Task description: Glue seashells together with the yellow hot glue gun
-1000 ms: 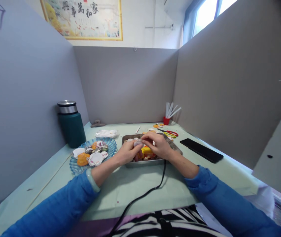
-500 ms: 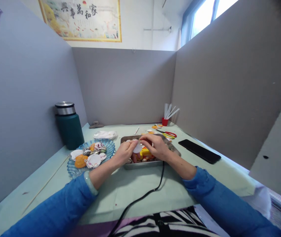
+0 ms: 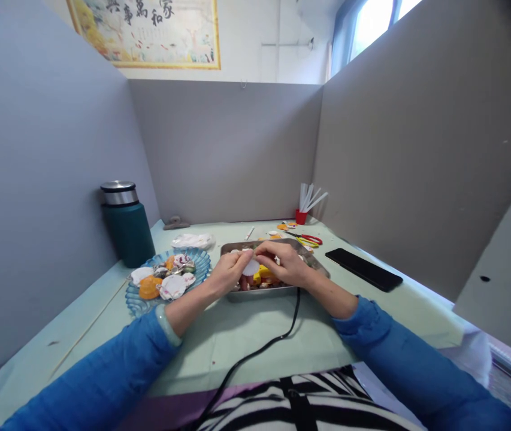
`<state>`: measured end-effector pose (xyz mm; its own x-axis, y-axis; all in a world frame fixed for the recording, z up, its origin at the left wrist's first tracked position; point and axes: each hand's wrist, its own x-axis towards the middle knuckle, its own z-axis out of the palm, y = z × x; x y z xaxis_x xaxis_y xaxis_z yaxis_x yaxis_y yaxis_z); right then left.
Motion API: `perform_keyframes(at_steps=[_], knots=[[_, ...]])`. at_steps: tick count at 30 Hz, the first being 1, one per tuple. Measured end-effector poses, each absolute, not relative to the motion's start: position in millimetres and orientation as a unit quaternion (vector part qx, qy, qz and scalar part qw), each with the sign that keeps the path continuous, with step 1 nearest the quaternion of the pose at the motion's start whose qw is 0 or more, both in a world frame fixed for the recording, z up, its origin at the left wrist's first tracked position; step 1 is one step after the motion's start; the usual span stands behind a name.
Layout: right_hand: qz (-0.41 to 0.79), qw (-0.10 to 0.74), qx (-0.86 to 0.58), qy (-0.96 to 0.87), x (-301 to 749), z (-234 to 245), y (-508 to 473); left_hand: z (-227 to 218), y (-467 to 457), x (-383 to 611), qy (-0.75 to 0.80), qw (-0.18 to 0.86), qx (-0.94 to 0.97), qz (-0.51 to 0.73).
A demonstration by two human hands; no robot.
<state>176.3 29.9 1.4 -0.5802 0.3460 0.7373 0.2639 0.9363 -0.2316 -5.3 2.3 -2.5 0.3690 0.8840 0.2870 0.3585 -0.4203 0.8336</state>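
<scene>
Both my hands meet over a metal tray (image 3: 313, 262) in the middle of the table. My left hand (image 3: 228, 275) and my right hand (image 3: 284, 263) pinch a small white shell (image 3: 250, 267) between their fingertips. Under them the tray holds a yellow tool (image 3: 265, 273) and several small shells. A black cord (image 3: 255, 353) runs from the tray toward me.
A blue glass plate (image 3: 201, 258) with white and orange shells sits left of the tray, a dark green flask (image 3: 127, 224) behind it. Scissors (image 3: 310, 240), a red cup with white sticks (image 3: 302, 215) and a black phone (image 3: 365, 269) lie to the right. Grey partitions enclose the table.
The white shell has turned between my fingertips and now shows its pale flat side. Both hands stay over the tray; the view shifted slightly.
</scene>
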Motion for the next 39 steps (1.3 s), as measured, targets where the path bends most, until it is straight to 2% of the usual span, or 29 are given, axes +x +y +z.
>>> perform_keyframes(at_steps=[5,18,25,31,39], knots=[[0.068,0.404,-0.177,-0.895,177.3,-0.8,32.5,-4.2,1.8,-5.7,0.439,0.306,0.752,0.386],[0.103,0.380,-0.177,-0.902,176.6,-0.7,31.8,-7.2,5.0,-8.3,0.427,0.321,0.754,0.381],[0.116,0.436,-0.221,-0.865,176.4,3.6,28.3,-8.7,7.8,-7.4,0.386,0.320,0.783,0.369],[0.087,0.461,-0.214,-0.857,174.8,2.5,28.5,-13.6,11.1,-8.8,0.417,0.310,0.776,0.356],[0.038,0.462,-0.189,-0.866,173.1,-0.2,28.8,-10.0,6.1,-7.8,0.440,0.240,0.800,0.331]])
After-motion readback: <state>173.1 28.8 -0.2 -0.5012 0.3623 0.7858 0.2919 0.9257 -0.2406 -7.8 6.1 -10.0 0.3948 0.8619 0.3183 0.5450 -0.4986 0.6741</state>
